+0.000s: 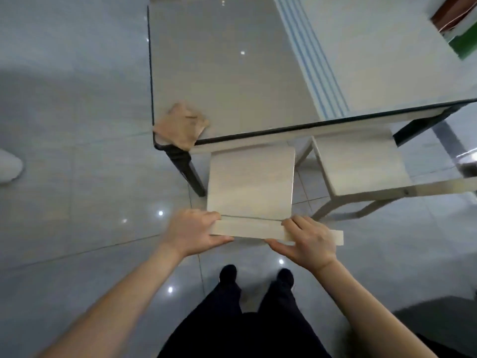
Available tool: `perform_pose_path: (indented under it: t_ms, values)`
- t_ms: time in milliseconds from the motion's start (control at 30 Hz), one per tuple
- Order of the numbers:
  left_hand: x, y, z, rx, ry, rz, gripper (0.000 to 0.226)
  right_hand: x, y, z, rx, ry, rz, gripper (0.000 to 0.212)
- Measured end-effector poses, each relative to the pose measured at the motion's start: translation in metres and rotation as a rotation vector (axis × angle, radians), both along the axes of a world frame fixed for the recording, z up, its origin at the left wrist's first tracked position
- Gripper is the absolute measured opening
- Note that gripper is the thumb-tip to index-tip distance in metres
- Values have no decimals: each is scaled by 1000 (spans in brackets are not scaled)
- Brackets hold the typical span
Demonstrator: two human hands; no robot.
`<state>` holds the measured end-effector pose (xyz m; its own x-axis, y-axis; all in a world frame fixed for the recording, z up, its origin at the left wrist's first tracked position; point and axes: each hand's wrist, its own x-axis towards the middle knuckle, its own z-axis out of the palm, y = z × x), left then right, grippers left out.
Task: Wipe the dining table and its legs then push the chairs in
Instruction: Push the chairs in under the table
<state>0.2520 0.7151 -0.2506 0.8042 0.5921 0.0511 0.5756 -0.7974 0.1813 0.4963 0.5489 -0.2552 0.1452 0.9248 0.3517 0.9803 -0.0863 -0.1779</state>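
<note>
Both hands grip the chair (251, 182) by its back rail (253, 228): the left hand (192, 232) at the left end, the right hand (307, 237) toward the right, each with fingers laid over the top and thumb curled against the near face, clamping the wood. The seat is only partly under the glass table (232, 73), at its near-left corner. Its left edge runs close beside the black table leg (189, 174), so a push drifting left could knock it. The second chair (361, 164) on the right leaves little slack too. The cloth (182, 127) hangs over that corner, and a jolt might drop it.
</note>
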Motion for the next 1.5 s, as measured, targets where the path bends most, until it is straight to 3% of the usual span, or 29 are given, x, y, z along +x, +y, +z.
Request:
perform_pose_path:
  t_ms: [333,500,633,1033,1500]
  values:
    - [51,-19,7,23,-25,186,77,64,20,14,-243,-43,78,63]
    - [88,-25,13,-5,-11,381,71,100,43,18,-205,-46,74,42]
    - [113,-21,11,-37,45,503,70,123,60,19,-173,-64,63,43]
    - [168,13,18,22,68,558,61,177,117,22,-84,-111,97,46]
    - [165,96,11,22,65,584,63,173,188,11,-39,-105,94,43]
